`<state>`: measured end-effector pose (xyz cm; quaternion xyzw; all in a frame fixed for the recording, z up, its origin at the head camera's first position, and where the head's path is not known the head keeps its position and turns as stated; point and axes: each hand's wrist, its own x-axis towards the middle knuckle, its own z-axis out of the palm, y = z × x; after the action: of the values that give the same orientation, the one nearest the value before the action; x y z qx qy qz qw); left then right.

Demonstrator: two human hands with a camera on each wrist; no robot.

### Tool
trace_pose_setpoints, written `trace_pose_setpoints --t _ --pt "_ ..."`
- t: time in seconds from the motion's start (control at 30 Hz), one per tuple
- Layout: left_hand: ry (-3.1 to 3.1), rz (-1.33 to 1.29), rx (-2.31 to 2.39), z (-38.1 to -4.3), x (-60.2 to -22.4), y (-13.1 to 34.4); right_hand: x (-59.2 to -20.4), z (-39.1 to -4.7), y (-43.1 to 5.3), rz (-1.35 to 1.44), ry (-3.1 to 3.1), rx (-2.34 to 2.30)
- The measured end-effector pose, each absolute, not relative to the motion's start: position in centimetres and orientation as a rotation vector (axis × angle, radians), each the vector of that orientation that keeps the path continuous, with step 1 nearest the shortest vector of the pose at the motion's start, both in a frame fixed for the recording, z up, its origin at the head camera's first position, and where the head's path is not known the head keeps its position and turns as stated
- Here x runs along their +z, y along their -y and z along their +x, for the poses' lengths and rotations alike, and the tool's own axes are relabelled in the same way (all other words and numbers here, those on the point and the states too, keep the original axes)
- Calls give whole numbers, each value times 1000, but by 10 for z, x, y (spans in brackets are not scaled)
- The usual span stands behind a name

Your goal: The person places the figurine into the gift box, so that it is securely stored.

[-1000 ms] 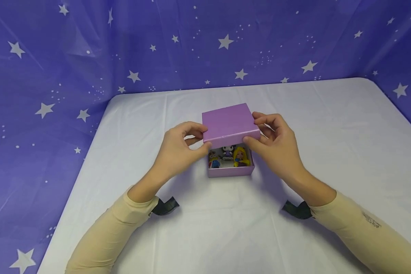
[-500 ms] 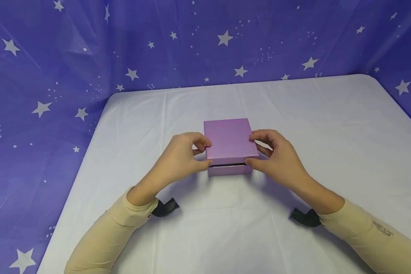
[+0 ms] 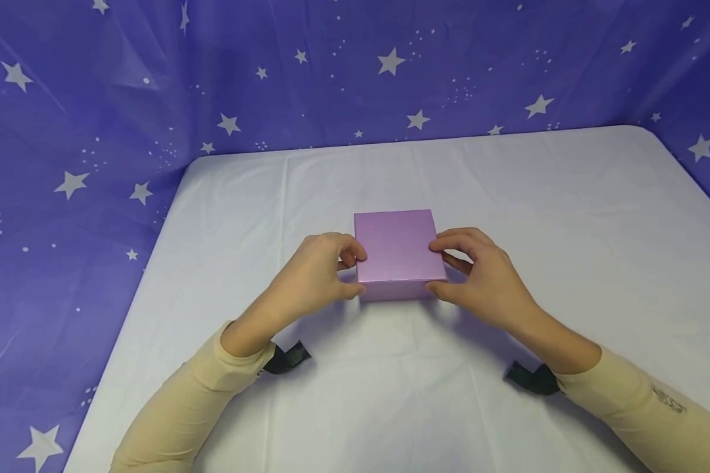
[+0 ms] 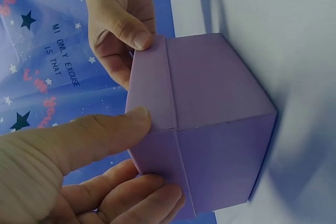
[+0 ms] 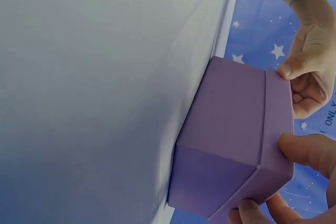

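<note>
A small purple box (image 3: pixel 398 289) stands in the middle of the white table (image 3: pixel 390 394) with its purple lid (image 3: pixel 396 246) fully down on it; the contents are hidden. My left hand (image 3: pixel 349 270) pinches the lid's left side between thumb and curled fingers. My right hand (image 3: pixel 449 266) pinches the right side the same way. In the left wrist view the left thumb (image 4: pixel 105 135) lies on the lid's edge by the box (image 4: pixel 210 135), with the right hand (image 4: pixel 118 24) on the far side. In the right wrist view the box (image 5: pixel 231 140) sits between the right thumb (image 5: pixel 310 150) and the left hand (image 5: pixel 310 72).
A purple backdrop with white stars (image 3: pixel 355 72) hangs behind the table and along its left and right sides. The white cloth has creases. Black wrist straps (image 3: pixel 286 358) lie at both beige sleeves.
Both hands lowered the lid onto the box. A second ago it was lifted, with small toy figures showing inside; now it sits flush and the gap is gone.
</note>
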<state>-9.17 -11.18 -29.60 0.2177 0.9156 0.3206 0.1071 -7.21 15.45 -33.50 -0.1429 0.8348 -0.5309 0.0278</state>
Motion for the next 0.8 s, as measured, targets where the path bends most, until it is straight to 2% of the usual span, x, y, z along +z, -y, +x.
trace_pose_setpoints --t 0.5,0.8 --pt "-2682 664 806 -92 -302 112 -340 -77 -154 -548 -2637 -1397" --pt "-2706 826 638 -90 -300 111 -331 -73 -168 -696 -2689 -1223"
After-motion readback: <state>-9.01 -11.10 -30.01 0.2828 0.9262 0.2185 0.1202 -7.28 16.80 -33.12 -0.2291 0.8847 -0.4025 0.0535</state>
